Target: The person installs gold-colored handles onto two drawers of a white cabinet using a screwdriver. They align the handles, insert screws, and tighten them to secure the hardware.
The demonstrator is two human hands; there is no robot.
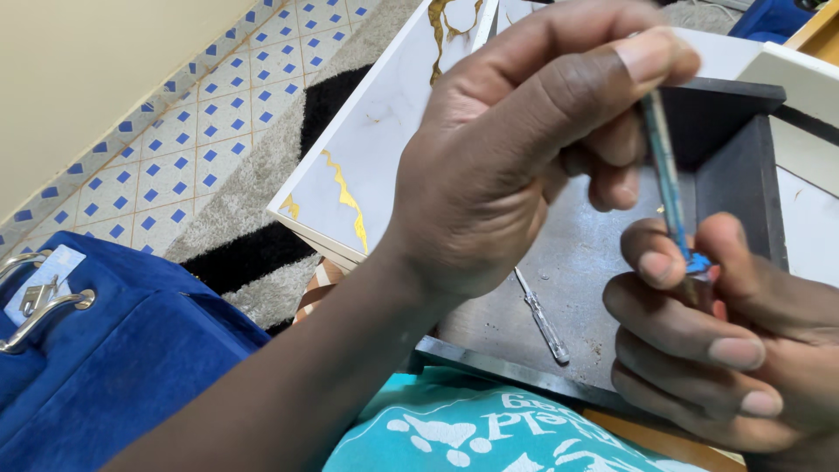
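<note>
Left hand [516, 149]: fingers pinching the top of a thin blue tool [666, 175].
Right hand [717, 341]: fingers gripping the tool's lower end.
Screwdriver [542, 319]: lying in the grey tray [577, 253].

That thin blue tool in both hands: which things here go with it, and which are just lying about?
In use:
- thin blue tool
- left hand, pinching its top
- right hand, gripping its lower end
- dark box behind it

Lying about:
- small screwdriver on the grey board
- blue bag
- white marbled panel
- rug
</note>
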